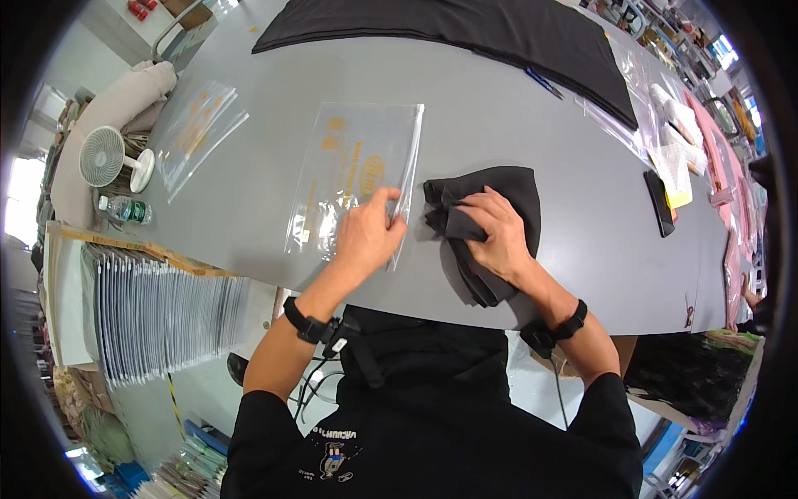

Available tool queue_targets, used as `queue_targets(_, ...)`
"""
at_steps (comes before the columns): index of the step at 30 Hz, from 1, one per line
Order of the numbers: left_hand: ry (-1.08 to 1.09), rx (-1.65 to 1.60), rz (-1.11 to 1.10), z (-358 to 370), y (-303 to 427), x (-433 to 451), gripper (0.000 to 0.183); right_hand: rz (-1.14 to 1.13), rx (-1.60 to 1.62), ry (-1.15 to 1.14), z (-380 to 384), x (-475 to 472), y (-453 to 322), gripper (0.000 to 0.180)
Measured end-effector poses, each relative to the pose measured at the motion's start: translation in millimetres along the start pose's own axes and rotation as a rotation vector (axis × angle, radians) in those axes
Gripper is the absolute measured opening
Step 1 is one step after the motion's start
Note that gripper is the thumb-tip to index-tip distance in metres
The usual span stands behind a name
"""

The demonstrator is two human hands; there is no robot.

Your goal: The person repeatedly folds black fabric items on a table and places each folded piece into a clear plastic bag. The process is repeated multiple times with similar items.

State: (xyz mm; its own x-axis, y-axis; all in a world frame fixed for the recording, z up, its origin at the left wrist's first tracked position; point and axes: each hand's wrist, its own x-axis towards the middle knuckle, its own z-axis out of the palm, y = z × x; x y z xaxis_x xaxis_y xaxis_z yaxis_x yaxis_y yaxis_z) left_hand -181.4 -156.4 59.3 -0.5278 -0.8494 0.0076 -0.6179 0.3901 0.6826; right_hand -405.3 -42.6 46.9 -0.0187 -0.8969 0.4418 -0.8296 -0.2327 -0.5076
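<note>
My right hand (499,234) grips a folded black fabric piece (527,193), its fingers curled over the bunched layers at the left end. The fabric lies on the grey table (274,81) in front of me. To its left is a flat, clear plastic zip bag (330,168) bearing yellow printing. Over the bag's lower right part sits my left hand (371,231), thumb and index finger apart at the zip edge. No object shows between those fingers. Part of the bag is hidden beneath this hand.
Black fabric (436,22) is stacked along the far side, with a blue pen (544,83) beside it. More zip bags (202,134), a small white fan (103,156) and a water bottle (126,210) are at left. A black phone (658,203) lies at right.
</note>
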Motion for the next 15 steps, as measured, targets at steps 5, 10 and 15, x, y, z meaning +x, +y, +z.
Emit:
queue_targets(5,-0.018,-0.174,-0.027,3.3,-19.0,14.3,0.023,-0.069,0.271,-0.011,33.4,35.7,-5.8,0.038)
queue_targets(10,-0.062,-0.455,0.029,-6.8,-8.3,-19.8,0.024,0.087,-0.114,-0.121,63.2,72.6,-11.0,0.06)
queue_targets(15,0.327,0.044,0.471,-47.0,-29.0,31.3,0.043,-0.237,-0.25,-0.33,70.2,57.8,-41.9,0.082)
